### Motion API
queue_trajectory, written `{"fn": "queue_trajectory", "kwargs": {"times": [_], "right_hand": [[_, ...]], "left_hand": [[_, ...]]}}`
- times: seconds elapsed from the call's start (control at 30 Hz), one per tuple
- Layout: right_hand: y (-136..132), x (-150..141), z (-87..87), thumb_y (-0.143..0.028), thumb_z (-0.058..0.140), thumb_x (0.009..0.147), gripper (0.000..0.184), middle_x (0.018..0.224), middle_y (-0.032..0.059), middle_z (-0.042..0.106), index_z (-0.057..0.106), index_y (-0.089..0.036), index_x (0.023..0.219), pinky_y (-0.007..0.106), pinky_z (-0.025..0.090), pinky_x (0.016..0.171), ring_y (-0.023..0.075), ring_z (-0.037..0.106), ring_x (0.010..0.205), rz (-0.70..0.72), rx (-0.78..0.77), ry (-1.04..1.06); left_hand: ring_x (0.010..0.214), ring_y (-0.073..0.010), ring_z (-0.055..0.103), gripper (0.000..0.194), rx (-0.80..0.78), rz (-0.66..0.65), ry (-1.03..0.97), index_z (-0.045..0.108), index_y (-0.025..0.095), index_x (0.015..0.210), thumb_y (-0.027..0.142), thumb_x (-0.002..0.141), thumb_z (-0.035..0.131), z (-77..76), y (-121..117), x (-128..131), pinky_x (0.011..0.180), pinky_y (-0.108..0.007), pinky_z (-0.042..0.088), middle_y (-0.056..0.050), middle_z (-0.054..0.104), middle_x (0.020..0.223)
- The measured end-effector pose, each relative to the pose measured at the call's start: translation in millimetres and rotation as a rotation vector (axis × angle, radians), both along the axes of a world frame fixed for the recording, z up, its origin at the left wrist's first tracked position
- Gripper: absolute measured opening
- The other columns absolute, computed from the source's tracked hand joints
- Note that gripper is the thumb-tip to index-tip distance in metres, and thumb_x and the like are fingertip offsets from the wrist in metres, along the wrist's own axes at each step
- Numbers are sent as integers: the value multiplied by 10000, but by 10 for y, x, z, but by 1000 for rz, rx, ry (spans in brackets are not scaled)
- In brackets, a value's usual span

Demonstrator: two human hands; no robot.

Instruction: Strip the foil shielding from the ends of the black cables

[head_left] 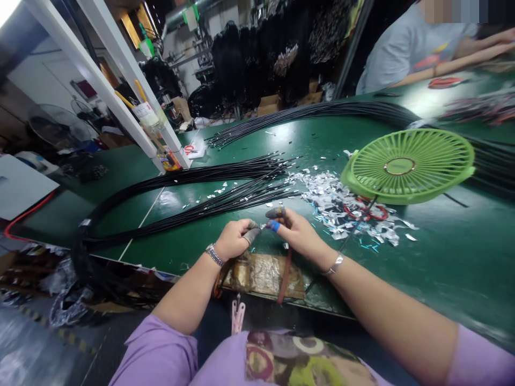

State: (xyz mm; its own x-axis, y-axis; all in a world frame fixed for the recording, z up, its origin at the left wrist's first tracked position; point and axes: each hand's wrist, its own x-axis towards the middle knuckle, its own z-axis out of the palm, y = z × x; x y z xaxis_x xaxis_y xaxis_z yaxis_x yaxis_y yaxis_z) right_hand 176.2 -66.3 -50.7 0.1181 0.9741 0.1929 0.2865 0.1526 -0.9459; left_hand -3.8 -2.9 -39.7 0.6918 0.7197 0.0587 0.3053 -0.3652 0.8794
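Observation:
My left hand [233, 238] and my right hand [301, 236] meet over the near edge of the green table, both with fingers pinched. Between their fingertips is a tiny silvery-white piece [263, 225] that looks like a wire end; the fingers hide most of it. Dark finger covers are on both hands, and a blue wrap is on my right thumb. Just below the hands lies a tape-covered block [267, 273] with a brown strap [285, 276] across it. Beyond them, a bundle of black cables [225, 198] lies with its ends pointing right.
Silvery foil scraps [333, 201] and blue bits pile up right of the cables, around red-handled scissors [376, 213]. A green fan [410, 166] stands over them. More black cables [322, 110] run along the back. A white post [137, 80] rises at left. Another person [406, 48] works across the table.

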Motion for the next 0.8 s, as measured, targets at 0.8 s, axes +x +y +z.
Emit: {"fn": "queue_trajectory", "kwargs": {"times": [0.8], "right_hand": [[9,147,42,-190,523,759,107,743,51,662,620,-210,802,297,432,632,195,578,685,-189,172,-530]], "left_hand": [[285,-25,260,547,-635,-27,-290,530,147,714,656,611,701,82,38,-36,331,-187,119,84,428,388]]}}
